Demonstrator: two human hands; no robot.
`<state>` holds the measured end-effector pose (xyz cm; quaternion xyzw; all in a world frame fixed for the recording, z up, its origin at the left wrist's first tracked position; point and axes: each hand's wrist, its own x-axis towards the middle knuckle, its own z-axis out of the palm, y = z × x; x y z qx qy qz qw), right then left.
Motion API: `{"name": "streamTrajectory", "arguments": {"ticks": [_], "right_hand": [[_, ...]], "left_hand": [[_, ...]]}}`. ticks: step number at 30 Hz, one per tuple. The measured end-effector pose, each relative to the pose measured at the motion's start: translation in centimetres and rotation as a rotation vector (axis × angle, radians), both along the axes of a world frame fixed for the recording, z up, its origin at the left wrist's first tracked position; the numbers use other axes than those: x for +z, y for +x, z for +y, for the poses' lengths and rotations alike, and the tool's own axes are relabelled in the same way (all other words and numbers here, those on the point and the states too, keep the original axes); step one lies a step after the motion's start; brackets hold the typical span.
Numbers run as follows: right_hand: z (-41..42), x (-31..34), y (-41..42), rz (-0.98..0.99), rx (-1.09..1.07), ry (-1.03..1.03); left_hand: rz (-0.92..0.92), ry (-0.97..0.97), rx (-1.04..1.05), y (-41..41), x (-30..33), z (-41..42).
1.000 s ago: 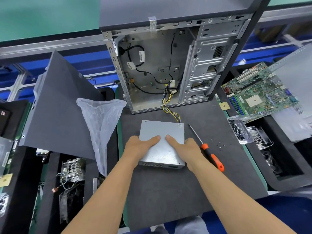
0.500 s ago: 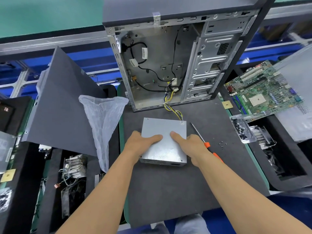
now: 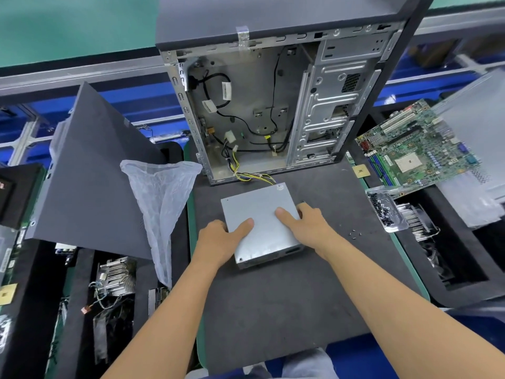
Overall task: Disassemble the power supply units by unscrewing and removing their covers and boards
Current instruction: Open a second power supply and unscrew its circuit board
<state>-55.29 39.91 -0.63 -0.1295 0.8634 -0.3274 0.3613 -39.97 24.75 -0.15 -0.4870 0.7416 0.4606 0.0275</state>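
A grey metal power supply unit [image 3: 262, 214] lies flat on the dark mat [image 3: 273, 310], turned at an angle. My left hand [image 3: 221, 242] grips its left edge with the thumb on top. My right hand [image 3: 308, 225] grips its right edge, thumb on the cover. A yellow-and-black cable bundle [image 3: 246, 175] runs from the unit's far corner into the open computer case [image 3: 259, 110] standing behind it. The screwdriver is hidden under my right hand and arm.
A dark side panel [image 3: 90, 181] leans at the left beside a clear plastic bag [image 3: 161, 201]. At the right lie a green motherboard [image 3: 415, 149], a clear tray of screws [image 3: 382, 209] and several loose screws [image 3: 355, 234]. Foam bins hold heatsinks [image 3: 117, 274].
Both hands have turned the power supply unit counter-clockwise on the mat. The orange-handled screwdriver, visible at the right before, is now covered by my right arm.
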Motion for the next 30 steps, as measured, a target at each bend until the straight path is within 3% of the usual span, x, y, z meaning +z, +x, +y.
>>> {"name": "streamTrajectory", "arguments": {"ticks": [4, 6, 10, 13, 15, 22, 27, 30], "right_hand": [[1.6, 0.0, 2.0, -0.138, -0.098, -0.251], [2.8, -0.2, 3.2, -0.153, -0.124, -0.313], [5.1, -1.0, 4.8, -0.086, -0.051, -0.366], [6.0, -1.9, 5.7, -0.025, -0.024, -0.378], [5.9, -2.5, 6.1, 0.036, -0.044, -0.378], [4.7, -3.7, 7.6, 0.099, -0.228, -0.378], [3.1, -4.2, 11.1, 0.319, -0.312, -0.408], [2.2, -4.1, 12.7, 0.278, -0.343, -0.448]], "left_hand": [[-0.055, -0.190, -0.057, 0.4, 0.4, -0.1], [0.066, -0.291, -0.124, 0.5, 0.6, -0.2], [0.124, -0.528, -0.643, -0.9, 2.0, -0.2], [-0.029, -0.633, -0.947, -3.0, 2.5, 0.0], [-0.122, -0.675, -1.042, -3.9, 2.5, 0.1], [-0.148, -0.780, -1.097, -5.1, 3.2, 0.1], [-0.196, -0.744, -1.084, -5.6, 3.5, 0.5], [-0.213, -0.739, -1.089, -5.8, 3.6, 0.6]]}}
